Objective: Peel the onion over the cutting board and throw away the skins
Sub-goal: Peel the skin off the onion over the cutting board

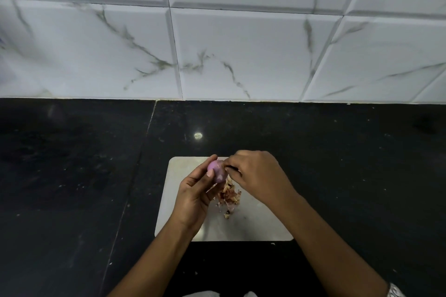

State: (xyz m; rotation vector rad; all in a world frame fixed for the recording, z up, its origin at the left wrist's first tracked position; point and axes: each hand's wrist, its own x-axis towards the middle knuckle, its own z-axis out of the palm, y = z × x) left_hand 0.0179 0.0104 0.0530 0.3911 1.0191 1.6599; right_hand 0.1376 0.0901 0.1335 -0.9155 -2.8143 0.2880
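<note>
Glossy black stone counter (337,164); smooth, perhaps plastic cutting board (253,224).

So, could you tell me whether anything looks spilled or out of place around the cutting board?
Only slightly. The skins sit piled on the cutting board below the onion, but a few pale flecks lie on the black counter just off the board's near edge, too small to identify.
</note>
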